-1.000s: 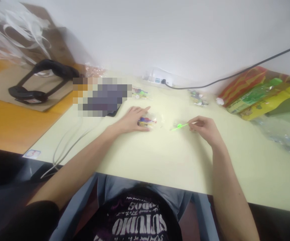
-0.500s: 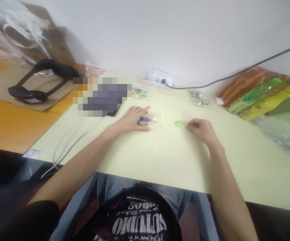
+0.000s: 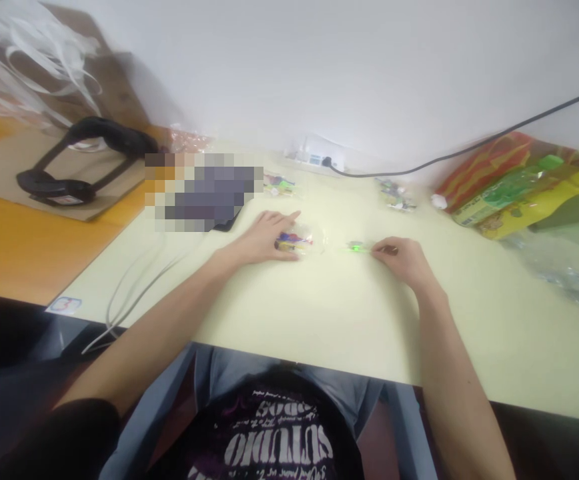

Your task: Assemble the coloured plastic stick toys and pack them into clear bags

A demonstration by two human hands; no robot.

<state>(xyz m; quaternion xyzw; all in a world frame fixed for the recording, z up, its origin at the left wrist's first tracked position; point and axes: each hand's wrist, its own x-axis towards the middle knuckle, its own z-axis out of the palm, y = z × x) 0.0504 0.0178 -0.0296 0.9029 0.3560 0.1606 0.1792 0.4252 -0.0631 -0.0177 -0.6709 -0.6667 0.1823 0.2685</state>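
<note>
On the pale table, my left hand [image 3: 264,239] has its thumb and forefinger spread around one end of a clear plastic bag [image 3: 318,235]. Small red, blue and yellow plastic pieces [image 3: 292,241] lie in or under that bag, close to the palm. To the right, my right hand [image 3: 403,259] pinches the thin end of a small bright green plastic piece [image 3: 356,247], which points left toward the bag. A gap of bare table separates the piece from the bag. Its exact kind is too blurred to tell.
Two bagged lots of small coloured pieces lie farther back, one left [image 3: 279,185], one right [image 3: 395,195]. A pixelated dark flat object [image 3: 209,193] is at left. A power strip [image 3: 317,159] with a black cable stands by the wall. Snack packets [image 3: 534,193] and crumpled plastic [image 3: 572,283] are at right.
The green piece and my right fingertips have shifted very slightly left. My left hand and the bag look almost the same.
</note>
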